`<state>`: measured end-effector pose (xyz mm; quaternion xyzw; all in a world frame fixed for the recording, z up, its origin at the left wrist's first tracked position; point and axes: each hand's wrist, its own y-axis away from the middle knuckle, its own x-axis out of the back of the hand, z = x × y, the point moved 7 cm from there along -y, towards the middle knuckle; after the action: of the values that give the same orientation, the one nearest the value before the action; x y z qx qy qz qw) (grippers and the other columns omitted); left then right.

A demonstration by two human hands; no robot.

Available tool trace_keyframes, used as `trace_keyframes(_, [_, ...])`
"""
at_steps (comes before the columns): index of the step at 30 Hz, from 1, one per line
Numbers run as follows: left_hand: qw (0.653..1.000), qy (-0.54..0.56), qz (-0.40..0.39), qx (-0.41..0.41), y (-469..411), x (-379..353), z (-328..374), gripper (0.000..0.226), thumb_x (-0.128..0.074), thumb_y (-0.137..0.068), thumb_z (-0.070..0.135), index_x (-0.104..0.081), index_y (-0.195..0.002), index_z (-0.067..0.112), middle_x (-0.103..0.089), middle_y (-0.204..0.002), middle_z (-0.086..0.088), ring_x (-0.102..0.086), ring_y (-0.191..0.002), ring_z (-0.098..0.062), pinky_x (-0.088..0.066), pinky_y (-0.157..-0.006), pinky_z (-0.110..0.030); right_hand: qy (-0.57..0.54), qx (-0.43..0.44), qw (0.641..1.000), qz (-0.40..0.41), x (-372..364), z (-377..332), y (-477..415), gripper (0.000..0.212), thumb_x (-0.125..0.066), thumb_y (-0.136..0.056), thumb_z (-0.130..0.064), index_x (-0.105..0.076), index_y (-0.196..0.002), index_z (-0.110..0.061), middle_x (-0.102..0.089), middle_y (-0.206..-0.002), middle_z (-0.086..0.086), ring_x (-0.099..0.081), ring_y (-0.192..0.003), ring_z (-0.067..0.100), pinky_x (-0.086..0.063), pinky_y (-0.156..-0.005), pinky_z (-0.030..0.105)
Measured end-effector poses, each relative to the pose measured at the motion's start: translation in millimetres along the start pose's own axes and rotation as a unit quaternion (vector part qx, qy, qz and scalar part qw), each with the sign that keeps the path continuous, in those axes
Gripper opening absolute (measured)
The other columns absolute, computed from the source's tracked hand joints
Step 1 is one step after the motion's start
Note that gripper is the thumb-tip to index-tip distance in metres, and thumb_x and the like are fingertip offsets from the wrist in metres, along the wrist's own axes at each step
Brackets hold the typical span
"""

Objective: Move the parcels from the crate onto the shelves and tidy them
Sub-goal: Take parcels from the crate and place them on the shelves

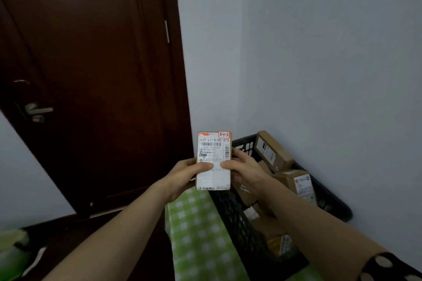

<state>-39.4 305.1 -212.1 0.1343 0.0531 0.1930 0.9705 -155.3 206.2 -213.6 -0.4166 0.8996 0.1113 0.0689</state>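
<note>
The left hand (182,173) and right hand (242,169) each pinch the small parcel (213,157) by its lower sides, holding it upright over the left rim of the black crate (230,219). Gripped that low, it could tip or slip back in. No shelves show from here.

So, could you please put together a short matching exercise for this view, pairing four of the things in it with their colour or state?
Column one:
1. labelled parcel
2. crate
3. door
4. checked cloth

Column two:
A. dark brown, with a silver handle
B. green and white
C. held up by the left hand and the right hand
D. black mesh, with cardboard boxes inside

Pairs: 1-C, 2-D, 3-A, 4-B.
</note>
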Motion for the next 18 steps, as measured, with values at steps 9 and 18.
trace_keyframes(9, [0.998,-0.020,0.046,-0.031,14,31,3,0.024,-0.067,-0.085,0.014,-0.067,-0.109,0.010,-0.073,-0.102,-0.006,-0.068,-0.099,-0.023,-0.054,-0.088,-0.035,0.044,0.014,0.999,0.005,-31,-2,-11,0.048,-0.063,-0.082,0.004,-0.054,-0.126,-0.012,-0.071,-0.108,0.007,-0.069,-0.098,0.023,-0.055,-0.089,0.042])
trace_keyframes(18, [0.991,-0.015,0.126,-0.040,65,102,4,0.034,-0.071,-0.082,0.016,-0.063,-0.114,0.009,-0.073,-0.103,-0.005,-0.070,-0.094,-0.020,-0.056,-0.084,-0.033,0.056,0.016,0.995,-0.075,-116,5,-26,0.058,-0.064,-0.081,0.005,-0.049,-0.134,-0.011,-0.069,-0.114,0.008,-0.066,-0.104,0.025,-0.054,-0.089,0.042])
